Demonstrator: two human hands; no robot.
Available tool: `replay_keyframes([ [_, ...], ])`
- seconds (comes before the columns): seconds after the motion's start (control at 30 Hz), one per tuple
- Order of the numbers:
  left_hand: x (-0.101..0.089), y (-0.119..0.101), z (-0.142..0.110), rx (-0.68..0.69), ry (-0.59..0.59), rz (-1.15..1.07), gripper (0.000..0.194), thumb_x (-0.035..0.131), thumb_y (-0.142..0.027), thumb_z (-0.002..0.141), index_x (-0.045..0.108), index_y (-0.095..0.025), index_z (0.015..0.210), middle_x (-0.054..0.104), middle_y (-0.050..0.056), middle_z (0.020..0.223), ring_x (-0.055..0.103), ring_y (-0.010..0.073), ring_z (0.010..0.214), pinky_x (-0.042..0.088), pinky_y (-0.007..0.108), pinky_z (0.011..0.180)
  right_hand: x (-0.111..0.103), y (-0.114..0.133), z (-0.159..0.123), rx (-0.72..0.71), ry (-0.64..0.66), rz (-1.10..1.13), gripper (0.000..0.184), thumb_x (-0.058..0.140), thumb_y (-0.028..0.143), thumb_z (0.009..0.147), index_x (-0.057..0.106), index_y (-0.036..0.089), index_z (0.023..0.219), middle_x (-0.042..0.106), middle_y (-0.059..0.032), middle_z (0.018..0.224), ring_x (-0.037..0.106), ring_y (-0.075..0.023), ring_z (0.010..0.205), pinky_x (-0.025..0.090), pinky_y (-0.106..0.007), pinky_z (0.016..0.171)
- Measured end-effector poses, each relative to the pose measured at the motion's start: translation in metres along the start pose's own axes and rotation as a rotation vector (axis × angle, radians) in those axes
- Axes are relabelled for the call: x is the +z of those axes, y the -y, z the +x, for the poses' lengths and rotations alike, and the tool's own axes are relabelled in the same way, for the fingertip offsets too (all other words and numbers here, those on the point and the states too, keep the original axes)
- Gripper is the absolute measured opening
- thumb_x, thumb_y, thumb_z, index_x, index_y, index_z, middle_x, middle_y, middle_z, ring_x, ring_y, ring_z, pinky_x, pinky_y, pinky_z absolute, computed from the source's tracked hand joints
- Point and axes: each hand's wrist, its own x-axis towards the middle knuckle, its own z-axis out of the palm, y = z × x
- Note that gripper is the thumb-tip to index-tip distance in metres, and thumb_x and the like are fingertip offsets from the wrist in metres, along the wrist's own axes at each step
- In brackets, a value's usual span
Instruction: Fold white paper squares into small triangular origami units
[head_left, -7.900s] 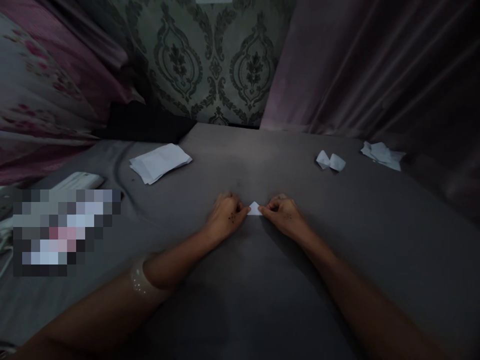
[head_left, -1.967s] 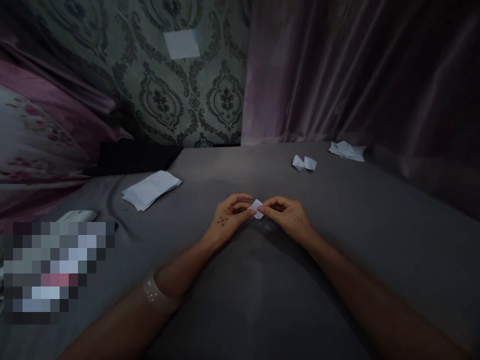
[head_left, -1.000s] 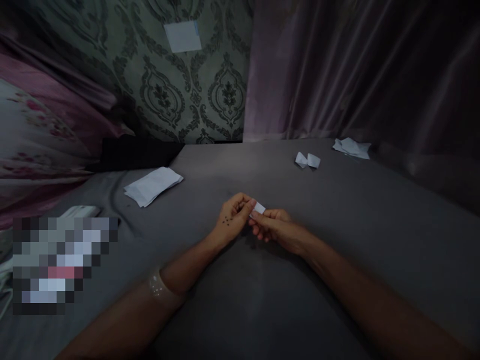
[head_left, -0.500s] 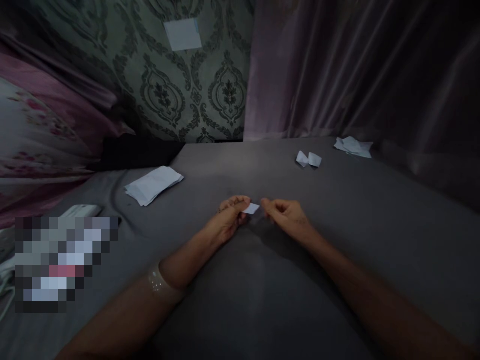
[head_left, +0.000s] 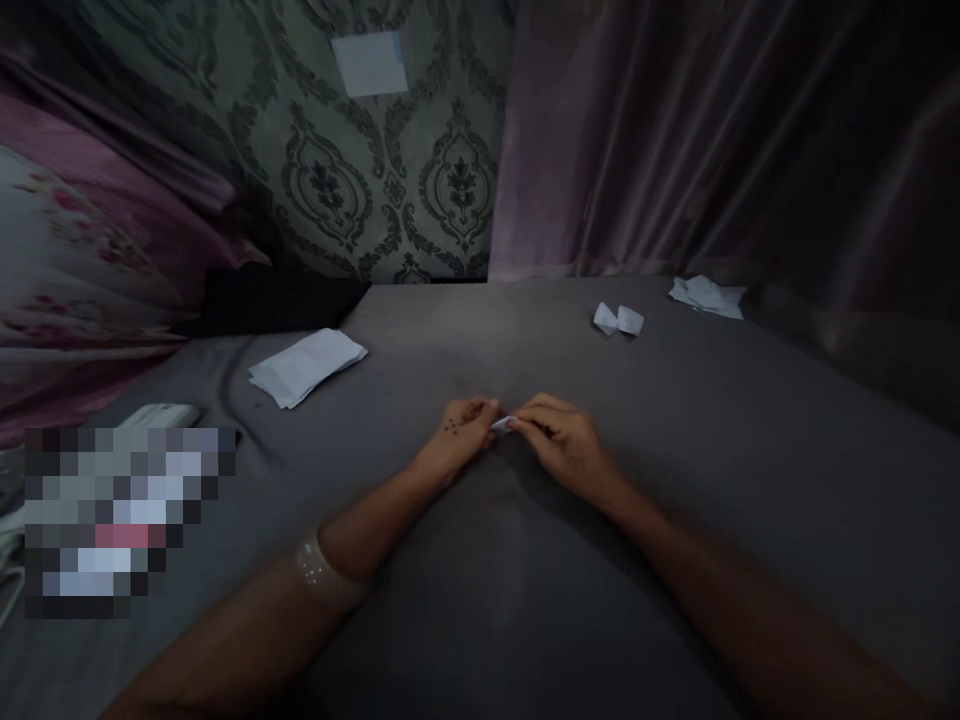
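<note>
A small folded piece of white paper [head_left: 502, 424] is pinched between both my hands over the grey bedsheet [head_left: 480, 600]. My left hand [head_left: 461, 430] is closed on its left end, knuckles up, small dots on its back. My right hand [head_left: 559, 435] curls over the right end and covers most of the paper. Only a sliver of white shows between the fingertips. A clear bangle [head_left: 315, 570] sits on my left forearm.
A stack of white paper sheets [head_left: 306, 365] lies at the back left. A small folded paper shape [head_left: 618, 320] and a pile of crumpled papers [head_left: 709, 296] lie at the back right near the curtain [head_left: 712, 150]. A white object [head_left: 157, 415] rests left; a floral pillow [head_left: 67, 260] behind.
My right hand has come back onto the paper and closed over it, after being slightly apart half a second ago. The paper shows less than before.
</note>
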Motion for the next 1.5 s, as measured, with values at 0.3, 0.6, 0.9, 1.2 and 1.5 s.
replay_keyframes([
  [0.3,-0.001,-0.005,-0.004,0.235,0.037,0.248,0.021,0.063,-0.020,0.076,0.070,-0.017,0.095,0.061,0.000,0.072,0.052,0.0112,0.063,0.039,0.022,0.059,0.002,-0.019,0.003,0.255,0.050,-0.065,0.023,0.059,0.039,0.084,0.074,0.022,0.084,0.068,-0.0029,0.077,0.057,-0.0155,0.066,0.039,-0.028,0.063],
  [0.6,-0.001,0.003,0.001,0.217,0.079,0.103,0.018,0.068,-0.027,0.076,0.069,-0.015,0.090,0.067,0.003,0.078,0.060,0.0129,0.070,0.046,0.023,0.066,0.005,-0.005,0.000,0.276,-0.049,-0.132,0.018,0.058,0.030,0.082,0.074,0.023,0.080,0.070,-0.0042,0.076,0.059,-0.0165,0.065,0.039,-0.029,0.062],
  [0.9,-0.001,0.003,0.000,0.244,0.077,0.171,0.019,0.068,-0.028,0.076,0.069,-0.015,0.089,0.066,0.003,0.076,0.059,0.0126,0.068,0.045,0.022,0.063,0.005,0.003,-0.001,0.331,-0.053,-0.183,0.018,0.057,0.027,0.081,0.074,0.022,0.081,0.073,-0.0064,0.082,0.063,-0.0197,0.072,0.043,-0.032,0.067],
  [1.2,-0.007,0.001,0.000,0.283,0.075,0.294,0.019,0.068,-0.027,0.077,0.069,-0.017,0.093,0.069,0.005,0.084,0.063,0.0149,0.073,0.049,0.024,0.065,0.007,-0.006,-0.001,0.411,-0.073,-0.035,0.021,0.056,0.031,0.081,0.075,0.021,0.082,0.073,-0.0055,0.078,0.064,-0.0185,0.067,0.044,-0.029,0.060],
  [1.5,-0.015,0.002,0.002,0.328,0.132,0.251,0.016,0.067,-0.028,0.078,0.067,-0.018,0.090,0.068,0.005,0.089,0.063,0.0161,0.082,0.051,0.026,0.074,0.005,-0.014,0.001,0.375,-0.095,0.025,0.018,0.058,0.030,0.078,0.074,0.022,0.077,0.070,-0.0054,0.078,0.063,-0.0188,0.073,0.046,-0.030,0.066],
])
